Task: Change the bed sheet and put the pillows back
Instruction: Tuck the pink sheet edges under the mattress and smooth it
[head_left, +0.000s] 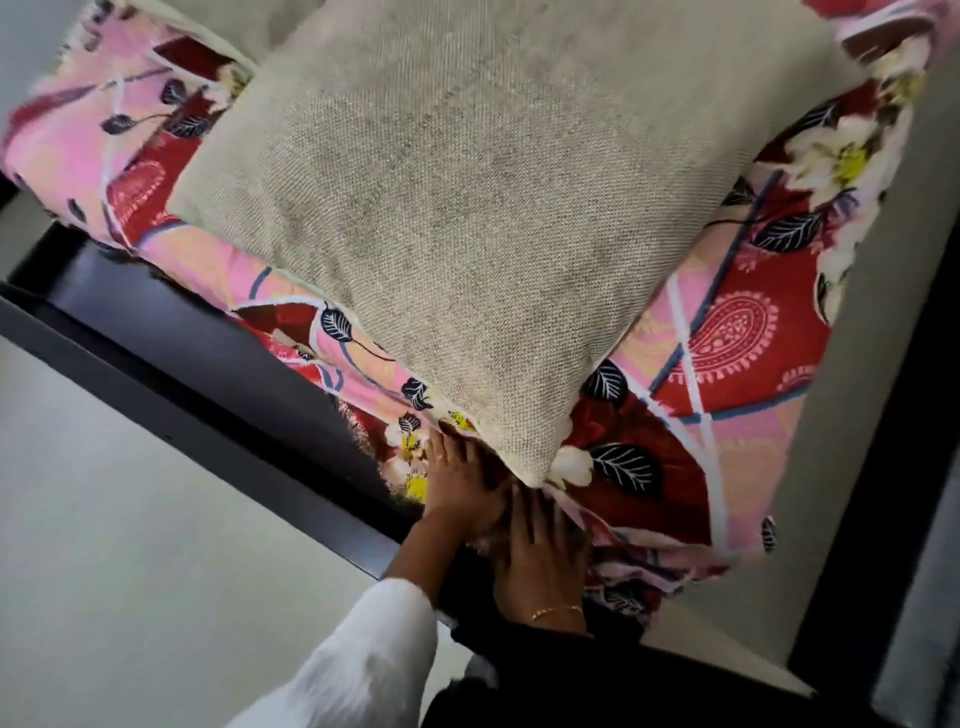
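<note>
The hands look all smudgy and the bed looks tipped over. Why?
Head view: the left hand and right hand are motion-blurred at the sheet corner; the beige pillow weave stays fairly sharp; the dark bed frame runs diagonally because the camera is tilted; light is soft, without glare.

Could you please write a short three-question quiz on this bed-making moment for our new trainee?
1. True or false: the beige pillow lies on the floral sheet.
2. Where are both hands working? A) at the sheet's near corner, beside the pillow's corner B) on top of the pillow C) on the floor
3. Which wrist carries the thin bracelet?

Key:
1. True.
2. A: the left hand and right hand press there.
3. The right wrist.
</note>
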